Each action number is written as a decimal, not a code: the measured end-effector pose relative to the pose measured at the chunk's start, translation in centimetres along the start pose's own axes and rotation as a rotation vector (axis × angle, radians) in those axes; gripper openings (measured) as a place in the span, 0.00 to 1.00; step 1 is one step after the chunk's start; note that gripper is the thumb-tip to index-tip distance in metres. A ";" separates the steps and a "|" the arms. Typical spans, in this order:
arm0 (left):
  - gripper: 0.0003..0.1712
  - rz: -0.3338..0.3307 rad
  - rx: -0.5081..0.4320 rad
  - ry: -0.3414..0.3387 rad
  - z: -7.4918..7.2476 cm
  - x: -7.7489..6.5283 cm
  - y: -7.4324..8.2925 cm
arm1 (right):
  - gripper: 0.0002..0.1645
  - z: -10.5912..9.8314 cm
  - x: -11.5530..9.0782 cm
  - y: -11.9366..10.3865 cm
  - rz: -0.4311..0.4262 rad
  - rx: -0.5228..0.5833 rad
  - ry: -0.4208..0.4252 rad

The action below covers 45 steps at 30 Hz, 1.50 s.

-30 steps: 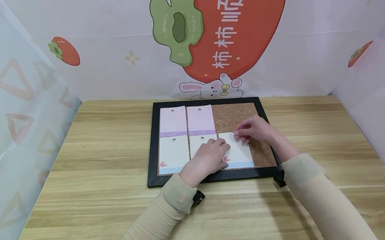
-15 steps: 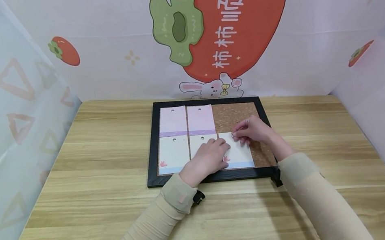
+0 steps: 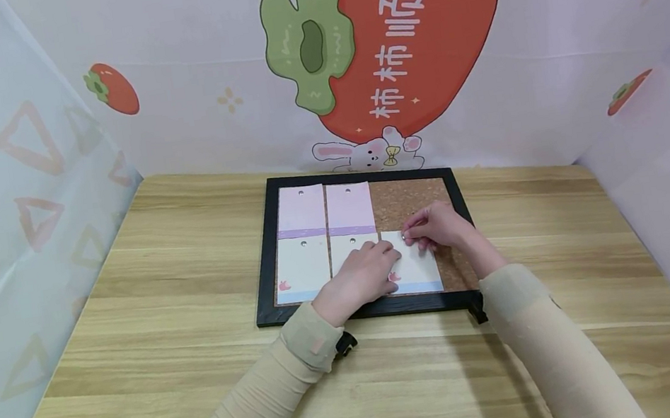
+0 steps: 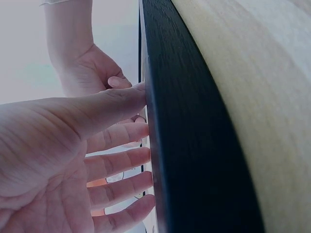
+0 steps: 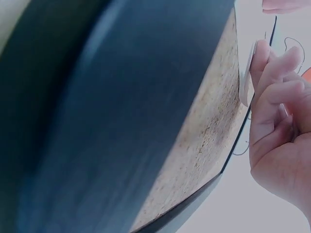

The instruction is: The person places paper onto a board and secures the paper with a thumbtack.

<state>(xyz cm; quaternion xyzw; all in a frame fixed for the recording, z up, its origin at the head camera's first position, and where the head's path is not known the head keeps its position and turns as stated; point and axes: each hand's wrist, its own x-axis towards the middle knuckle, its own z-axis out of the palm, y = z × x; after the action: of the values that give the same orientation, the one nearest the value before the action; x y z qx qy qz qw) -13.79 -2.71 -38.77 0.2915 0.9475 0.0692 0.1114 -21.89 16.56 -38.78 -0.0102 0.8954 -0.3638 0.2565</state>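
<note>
A corkboard (image 3: 409, 200) in a black frame (image 3: 317, 311) lies on the wooden table. My left hand (image 3: 360, 273) rests its fingertips on the left side of a white note sheet (image 3: 418, 267) with a blue lower band. Spread, fairly straight fingers (image 4: 119, 165) touch the board in the left wrist view. At the sheet's top edge, my right hand (image 3: 440, 224) pinches a small silver thumbtack (image 3: 404, 235) between thumb and forefinger. Curled fingers of that hand (image 5: 279, 111) appear beside the lifted paper edge (image 5: 247, 80) in the right wrist view.
Two pink-and-purple sheets (image 3: 300, 212) are tacked in the upper row. Below them, another white sheet (image 3: 303, 270) is tacked, and one more (image 3: 341, 251) lies partly under my left hand. A printed backdrop (image 3: 182, 80) stands behind the table (image 3: 177, 274).
My right hand has shifted slightly left along the sheet's top edge with the thumbtack, and its forearm has swung left. The left hand stays in place.
</note>
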 end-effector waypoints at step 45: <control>0.30 0.005 0.016 -0.002 0.1 0.1 0.0 | 0.08 0.3 0.1 -0.9 0.046 -0.091 0.006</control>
<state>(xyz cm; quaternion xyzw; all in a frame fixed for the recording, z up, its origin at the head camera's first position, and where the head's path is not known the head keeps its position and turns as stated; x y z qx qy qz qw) -13.87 -2.66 -38.90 0.2950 0.9472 0.0615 0.1098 -21.99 15.71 -38.37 -0.0001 0.9118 -0.3167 0.2613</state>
